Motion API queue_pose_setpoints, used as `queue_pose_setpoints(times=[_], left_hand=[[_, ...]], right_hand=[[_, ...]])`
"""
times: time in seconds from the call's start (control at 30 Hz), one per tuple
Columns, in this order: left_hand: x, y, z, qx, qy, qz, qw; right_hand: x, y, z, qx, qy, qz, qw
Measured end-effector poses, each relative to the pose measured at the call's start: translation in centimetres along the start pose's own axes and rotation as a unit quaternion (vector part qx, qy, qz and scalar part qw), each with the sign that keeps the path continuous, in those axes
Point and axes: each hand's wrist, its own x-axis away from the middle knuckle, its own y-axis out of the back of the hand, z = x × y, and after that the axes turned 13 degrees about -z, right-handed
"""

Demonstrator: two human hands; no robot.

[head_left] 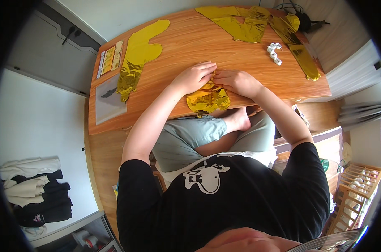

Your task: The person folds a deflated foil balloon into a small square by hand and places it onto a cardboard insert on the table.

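Note:
A crinkled gold foil balloon (208, 101), flat with a rounded lower end, lies at the table's near edge. My left hand (195, 78) rests over its upper left part, fingers reaching right and close together. From the other side, my right hand (241, 83) has bent fingers pressed on the same foil at its upper right. The fingertips of both hands nearly meet at the narrow top of the balloon, and they cover that part. What the thumbs do is mostly hidden.
Another flat gold balloon (142, 46) lies left, beside a printed card (109, 59) and a clear plastic sleeve (110, 101). More gold balloons (251, 26) lie at the far right, near several small white ribbon rolls (274, 53). The wooden table (186, 44) has a curved-looking near edge above my lap.

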Motion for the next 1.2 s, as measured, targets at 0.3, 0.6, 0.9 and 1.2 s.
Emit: queue_pose_setpoints(times=[0.3, 0.6, 0.9, 1.2], left_hand=[[0.3, -0.4, 0.3, -0.034, -0.035, -0.003, 0.999], [0.5, -0.4, 0.7, -0.038, -0.052, 0.003, 0.998], [0.5, 0.2, 0.1, -0.035, -0.05, 0.024, 0.998], [0.3, 0.8, -0.4, -0.045, -0.052, 0.049, 0.996]], right_hand=[[-0.3, 0.9, 0.8, 0.028, 0.059, 0.0, 0.998], [1.0, 0.6, 1.5, -0.024, 0.024, -0.011, 0.999], [1.2, 1.1, 2.0, -0.031, 0.044, -0.001, 0.999], [1.3, 1.6, 2.8, -0.071, -0.051, 0.057, 0.994]])
